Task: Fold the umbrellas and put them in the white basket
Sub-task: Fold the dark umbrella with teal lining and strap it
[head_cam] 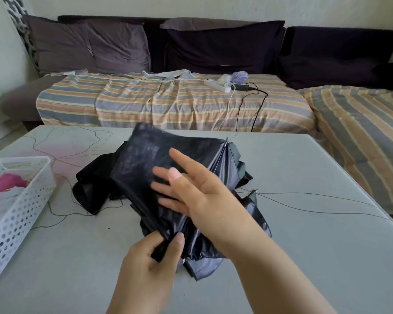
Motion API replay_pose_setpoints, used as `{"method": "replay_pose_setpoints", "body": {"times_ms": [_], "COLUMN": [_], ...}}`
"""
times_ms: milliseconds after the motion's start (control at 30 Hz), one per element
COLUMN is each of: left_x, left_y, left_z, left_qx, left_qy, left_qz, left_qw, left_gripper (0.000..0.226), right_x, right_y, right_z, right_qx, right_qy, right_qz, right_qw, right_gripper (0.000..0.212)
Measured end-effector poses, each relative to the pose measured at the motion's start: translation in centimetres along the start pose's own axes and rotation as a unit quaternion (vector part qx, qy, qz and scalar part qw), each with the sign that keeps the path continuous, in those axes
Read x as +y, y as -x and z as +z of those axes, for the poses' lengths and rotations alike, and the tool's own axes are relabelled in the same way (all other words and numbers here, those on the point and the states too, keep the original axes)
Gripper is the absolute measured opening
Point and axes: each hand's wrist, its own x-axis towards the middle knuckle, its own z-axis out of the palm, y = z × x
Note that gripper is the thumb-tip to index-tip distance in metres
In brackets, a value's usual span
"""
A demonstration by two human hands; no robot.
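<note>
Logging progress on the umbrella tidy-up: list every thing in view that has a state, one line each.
Black fabric umbrella: collapsed, canopy loose and unwrapped, on the grey table.
White perforated plastic basket: upright at the table's left edge, holding a pink bundle.
Left hand: grip pinching the canopy's near end.
Right hand: open, fingers spread over the canopy.
White power strip: on the striped sofa cover, cables plugged in.

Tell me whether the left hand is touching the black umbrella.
Touching. The head view shows the left hand pinching the black umbrella fabric at its near end.
</note>
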Motion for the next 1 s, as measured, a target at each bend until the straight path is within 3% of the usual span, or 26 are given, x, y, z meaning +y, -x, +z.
{"method": "replay_pose_setpoints", "body": {"times_ms": [100, 200, 333, 500, 667, 800, 1000], "left_x": [0.1, 0.2, 0.4, 0.7, 0.7, 1.0, 1.1], "left_y": [-0.1, -0.2, 0.1, 0.3, 0.2, -0.1, -0.1], "left_z": [-0.3, -0.3, 0.1, 0.4, 0.3, 0.2, 0.7], "left_qx": [-0.015, -0.019, -0.017, -0.015, -0.027, -0.043, -0.054], "left_qy": [0.025, 0.015, 0.011, 0.001, 0.027, 0.078, 0.139], "left_qz": [-0.007, 0.014, 0.028, 0.028, 0.014, -0.035, -0.070], "left_qw": [1.000, 1.000, 0.999, 1.000, 0.999, 0.995, 0.986], "left_gripper": [0.038, 0.037, 0.046, 0.045, 0.044, 0.047, 0.044], "right_x": [-0.2, 0.0, 1.5, 1.9, 1.8, 1.6, 2.5], "right_y": [0.2, 0.4, 0.2, 0.0, 0.0, 0.0, 0.1], "right_z": [-2.0, -4.9, -6.1, -7.2, -8.5, -9.0, -8.7], "right_qx": [0.147, 0.311, 0.288, 0.353, 0.332, 0.342, 0.390], "right_qy": [0.077, 0.264, 0.335, 0.304, 0.322, 0.326, 0.445], "right_qz": [-0.066, -0.072, 0.044, 0.041, 0.016, -0.019, -0.055], "right_qw": [0.984, 0.910, 0.896, 0.884, 0.886, 0.881, 0.804], "right_gripper": [0.022, 0.012, 0.040, 0.050, 0.020, 0.022, 0.020]}}
